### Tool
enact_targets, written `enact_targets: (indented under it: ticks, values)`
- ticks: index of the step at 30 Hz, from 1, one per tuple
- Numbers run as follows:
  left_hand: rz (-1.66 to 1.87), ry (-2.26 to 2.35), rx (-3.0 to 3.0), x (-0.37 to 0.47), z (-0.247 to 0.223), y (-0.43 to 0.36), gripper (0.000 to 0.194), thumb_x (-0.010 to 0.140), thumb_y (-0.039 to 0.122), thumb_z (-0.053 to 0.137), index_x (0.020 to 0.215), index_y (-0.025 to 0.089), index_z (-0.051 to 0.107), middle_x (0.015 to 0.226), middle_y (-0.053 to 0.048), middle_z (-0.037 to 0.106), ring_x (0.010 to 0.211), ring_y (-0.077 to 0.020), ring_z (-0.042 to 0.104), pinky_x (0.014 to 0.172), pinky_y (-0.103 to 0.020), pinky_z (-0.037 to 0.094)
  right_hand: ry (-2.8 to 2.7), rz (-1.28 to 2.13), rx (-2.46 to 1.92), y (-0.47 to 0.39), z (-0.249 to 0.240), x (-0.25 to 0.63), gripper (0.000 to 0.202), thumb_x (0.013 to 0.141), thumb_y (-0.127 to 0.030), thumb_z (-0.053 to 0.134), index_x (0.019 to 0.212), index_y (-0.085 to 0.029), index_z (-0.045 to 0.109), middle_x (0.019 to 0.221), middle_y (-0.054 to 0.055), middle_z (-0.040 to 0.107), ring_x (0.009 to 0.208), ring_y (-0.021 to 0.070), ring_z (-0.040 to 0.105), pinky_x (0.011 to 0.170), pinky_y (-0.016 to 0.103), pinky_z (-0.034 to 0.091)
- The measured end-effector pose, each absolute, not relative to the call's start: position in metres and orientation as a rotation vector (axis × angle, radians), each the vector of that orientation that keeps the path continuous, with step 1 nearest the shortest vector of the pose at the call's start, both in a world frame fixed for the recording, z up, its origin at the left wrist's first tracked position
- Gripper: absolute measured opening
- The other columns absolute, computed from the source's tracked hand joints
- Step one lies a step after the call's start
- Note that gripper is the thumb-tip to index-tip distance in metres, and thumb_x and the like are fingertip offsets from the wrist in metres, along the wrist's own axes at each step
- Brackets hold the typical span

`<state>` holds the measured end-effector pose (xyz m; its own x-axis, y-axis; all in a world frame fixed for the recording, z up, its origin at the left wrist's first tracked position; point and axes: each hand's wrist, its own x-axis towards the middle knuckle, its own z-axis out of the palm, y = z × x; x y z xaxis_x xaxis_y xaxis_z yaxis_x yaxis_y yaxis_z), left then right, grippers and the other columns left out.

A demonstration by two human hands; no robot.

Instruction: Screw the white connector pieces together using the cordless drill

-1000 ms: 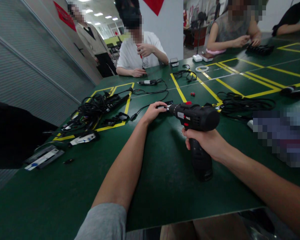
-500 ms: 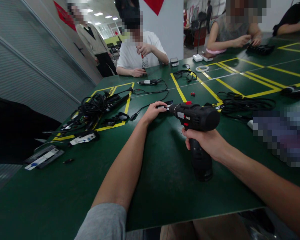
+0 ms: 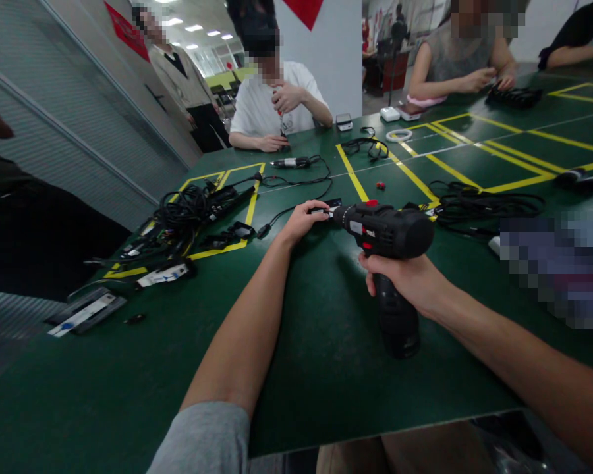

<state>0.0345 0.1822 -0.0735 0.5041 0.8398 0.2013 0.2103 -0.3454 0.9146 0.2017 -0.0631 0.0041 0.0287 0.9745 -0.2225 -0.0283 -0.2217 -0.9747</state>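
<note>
My right hand [image 3: 400, 276] is wrapped round the grip of a black cordless drill [image 3: 395, 230] with red accents. Its chuck points away and to the left, at a small dark part [image 3: 333, 203] lying on the green table. On that part rest the fingers of my left hand [image 3: 304, 220], curled over its near left side and holding it down. The drill's front and my fingers cover much of the part, so its exact kind does not show. A thin black cable [image 3: 281, 214] runs from beside my left hand to a small plug.
Left of my arm lie tangled black cables [image 3: 188, 207] and a grey-white casing [image 3: 86, 311]. Coiled cable [image 3: 489, 201] sits to the right. Another power screwdriver [image 3: 291, 162] lies farther back. Co-workers sit across the table [image 3: 326, 382]; yellow tape marks its surface.
My hands and the drill hold almost the same position. At the far left, a person in dark clothes has shifted, and an arm now shows there.
</note>
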Motion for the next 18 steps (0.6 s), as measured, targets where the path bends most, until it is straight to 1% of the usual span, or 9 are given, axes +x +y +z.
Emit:
enact_targets:
  ticks: [13, 18]
  values:
    - [0.868, 0.884, 1.849, 0.0349, -0.0713, 0.1794, 0.030, 0.065, 0.027, 0.070, 0.093, 0.019, 0.072, 0.101, -0.004, 0.069, 0.100, -0.0214, 0.059, 0.101, -0.037, 0.042, -1.043, 1.363, -1.360, -0.0641, 0.0054, 0.2020, 0.010, 0.073, -0.024, 0.064, 0.079, -0.017, 0.063, 0.052, 0.002, 0.061, 0.047, 0.0144, 0.054, 0.050, 0.028, 0.039]
    - [0.867, 0.899, 1.835, 0.0353, -0.0711, 0.1797, 0.031, 0.064, 0.027, 0.069, 0.094, 0.019, 0.073, 0.101, -0.004, 0.069, 0.098, -0.0211, 0.059, 0.099, -0.037, 0.043, -1.041, 1.370, -1.356, -0.0639, 0.0045, 0.2024, 0.010, 0.073, -0.024, 0.064, 0.080, -0.017, 0.064, 0.054, 0.002, 0.061, 0.048, 0.0145, 0.053, 0.049, 0.028, 0.038]
